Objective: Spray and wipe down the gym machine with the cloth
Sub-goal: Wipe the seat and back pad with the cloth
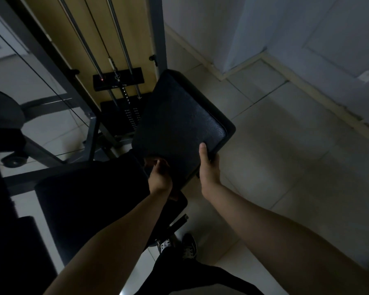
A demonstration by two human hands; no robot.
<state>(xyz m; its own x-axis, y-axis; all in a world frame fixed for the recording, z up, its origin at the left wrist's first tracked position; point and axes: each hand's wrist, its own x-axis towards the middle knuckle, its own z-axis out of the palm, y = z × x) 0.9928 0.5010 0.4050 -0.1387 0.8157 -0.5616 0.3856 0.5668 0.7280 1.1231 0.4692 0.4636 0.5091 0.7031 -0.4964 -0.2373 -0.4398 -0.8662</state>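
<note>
Gripping the pad [179,124] at its near right corner, the right hand [209,167] lays its thumb on top. The left hand [160,177] curls at the near edge, grasp unclear. Tiled floor [285,145] opens rightward. The pad is black, grained, beside the weight stack [124,118].

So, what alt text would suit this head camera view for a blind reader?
In a dim gym, a person's right hand grips the corner of a black pad; the left hand meets its shadowed edge, weight stack behind.
</note>
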